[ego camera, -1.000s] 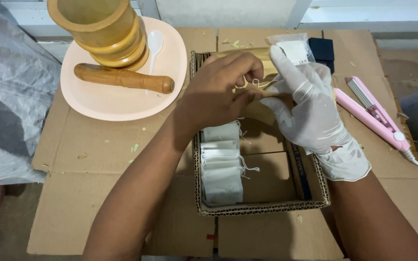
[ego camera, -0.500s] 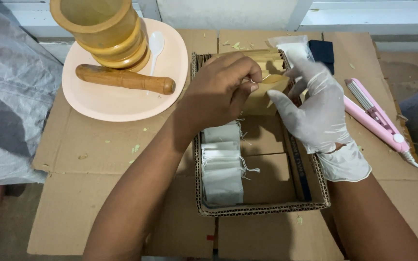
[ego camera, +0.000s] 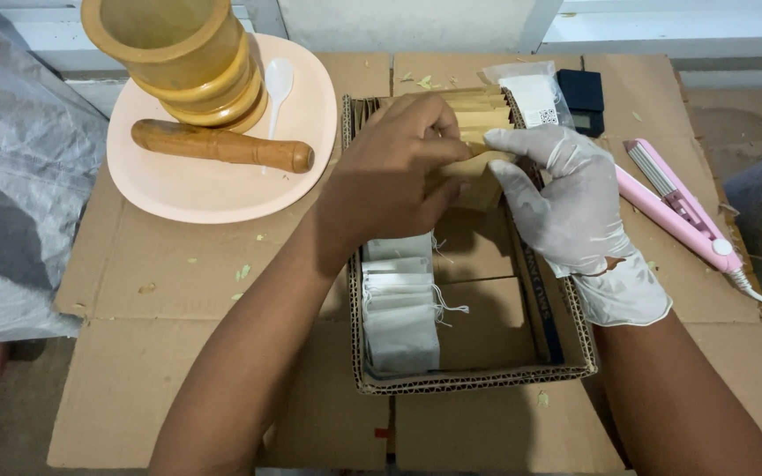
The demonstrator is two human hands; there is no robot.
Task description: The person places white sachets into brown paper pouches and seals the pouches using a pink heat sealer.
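Left hand [ego camera: 390,181]: bare, my fingers pinch the packet [ego camera: 478,181].
Right hand [ego camera: 571,207]: gloved, grips the packet's right edge.
Packet: tan, flat paper, held between both hands above the box [ego camera: 478,381].

A bare left hand [ego camera: 390,181] and forearm, no sleeve or jewellery; the right hand [ego camera: 575,207] wears a thin white disposable glove, wrinkled and bunched at the wrist.

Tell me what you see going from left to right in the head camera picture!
Grey plastic sheet → peach plate with wooden pestle → bare left hand → gloved right hand → pink sealing tool.
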